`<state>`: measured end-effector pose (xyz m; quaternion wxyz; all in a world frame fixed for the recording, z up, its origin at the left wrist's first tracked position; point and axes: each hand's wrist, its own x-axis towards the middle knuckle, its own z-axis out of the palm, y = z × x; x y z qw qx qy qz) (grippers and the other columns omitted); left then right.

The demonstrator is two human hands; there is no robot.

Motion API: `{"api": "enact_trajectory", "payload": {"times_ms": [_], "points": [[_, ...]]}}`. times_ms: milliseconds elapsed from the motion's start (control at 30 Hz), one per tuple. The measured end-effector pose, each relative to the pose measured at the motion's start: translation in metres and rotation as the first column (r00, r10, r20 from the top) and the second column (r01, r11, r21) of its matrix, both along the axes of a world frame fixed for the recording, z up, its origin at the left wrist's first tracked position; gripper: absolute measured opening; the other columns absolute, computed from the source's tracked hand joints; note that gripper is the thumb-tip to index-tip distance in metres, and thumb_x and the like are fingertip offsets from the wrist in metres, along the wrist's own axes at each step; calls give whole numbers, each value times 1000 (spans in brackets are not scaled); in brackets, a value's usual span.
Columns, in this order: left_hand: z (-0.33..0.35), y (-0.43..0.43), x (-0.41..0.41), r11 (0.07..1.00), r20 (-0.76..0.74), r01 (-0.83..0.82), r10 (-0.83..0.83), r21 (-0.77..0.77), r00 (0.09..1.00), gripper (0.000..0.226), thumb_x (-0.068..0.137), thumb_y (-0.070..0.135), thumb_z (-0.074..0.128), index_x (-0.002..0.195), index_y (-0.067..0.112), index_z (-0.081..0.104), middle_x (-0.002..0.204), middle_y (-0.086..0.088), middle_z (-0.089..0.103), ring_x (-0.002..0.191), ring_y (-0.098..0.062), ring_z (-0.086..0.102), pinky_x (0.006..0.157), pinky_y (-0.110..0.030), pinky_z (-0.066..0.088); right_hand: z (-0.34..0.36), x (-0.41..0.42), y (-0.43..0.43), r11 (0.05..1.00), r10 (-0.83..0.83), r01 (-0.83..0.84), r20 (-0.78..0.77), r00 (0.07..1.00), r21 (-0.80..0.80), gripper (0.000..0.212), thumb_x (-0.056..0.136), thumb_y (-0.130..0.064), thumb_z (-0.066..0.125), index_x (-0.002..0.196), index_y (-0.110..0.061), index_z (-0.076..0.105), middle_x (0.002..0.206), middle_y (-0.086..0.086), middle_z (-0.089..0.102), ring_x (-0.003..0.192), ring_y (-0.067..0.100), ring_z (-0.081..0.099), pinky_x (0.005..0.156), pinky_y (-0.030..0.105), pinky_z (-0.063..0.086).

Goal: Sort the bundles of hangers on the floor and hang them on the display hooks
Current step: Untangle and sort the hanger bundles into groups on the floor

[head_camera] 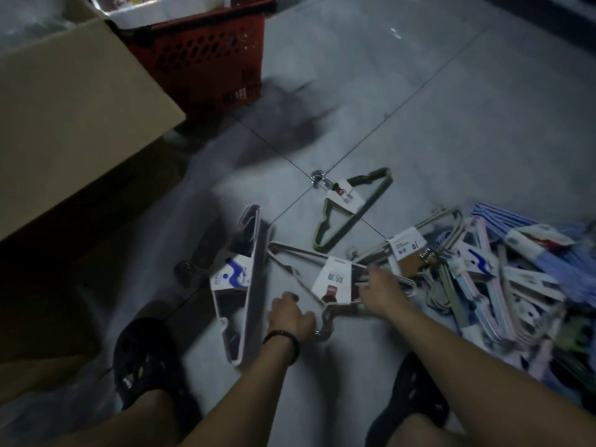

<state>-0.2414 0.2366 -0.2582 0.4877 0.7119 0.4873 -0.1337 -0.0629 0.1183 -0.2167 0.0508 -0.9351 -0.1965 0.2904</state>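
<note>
On the tiled floor (419, 91) a white hanger bundle (332, 279) is gripped by the left hand (288, 312) and right hand (382, 290), mid-sorting; lifting clear is judged next.

We see four lots of hangers flat on the floor. At the near left lies a white bundle (240, 285) in a blue-and-white card sleeve, its hooks pointing left. In the near centre is a pale bundle (325, 282) with a white-and-brown sleeve, hooks toward us. The left grip (290, 312) curls round its neck and the right grip (382, 291) touches its right shoulder. Farther off lies an olive-green bundle (351, 208), chrome hooks pointing far left. At the right is a tangled heap of pastel bundles (483, 279).
</note>
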Motion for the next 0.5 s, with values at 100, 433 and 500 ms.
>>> {"api": "enact_trajectory", "payload": {"times_ms": [100,433,500], "points": [[-18,-28,12,991,12,8,-6,-135,1000,93,83,55,71,156,10,35,152,-14,50,136,-32,53,112,-44,47,-8,38,-20,993,-14,16,18,1000,-118,52,93,-15,59,142,-8,43,142,20,46,126,39,51,105,49,49],[-57,-59,21,954,-193,299,-299,-29,935,40,108,24,39,146,13,40,150,-18,47,137,-35,47,116,-43,38,-35,50,-38,941,160,-190,-127,979,-280,42,94,-40,65,129,-19,52,130,14,61,117,35,59,101,48,50],[-57,-61,11,935,-220,344,-319,89,922,35,111,24,26,137,14,46,142,-18,51,130,-36,51,112,-43,41,-42,36,-46,946,188,-231,-196,962,-226,32,100,-39,59,124,-18,62,126,15,67,112,35,64,98,42,52]]}}
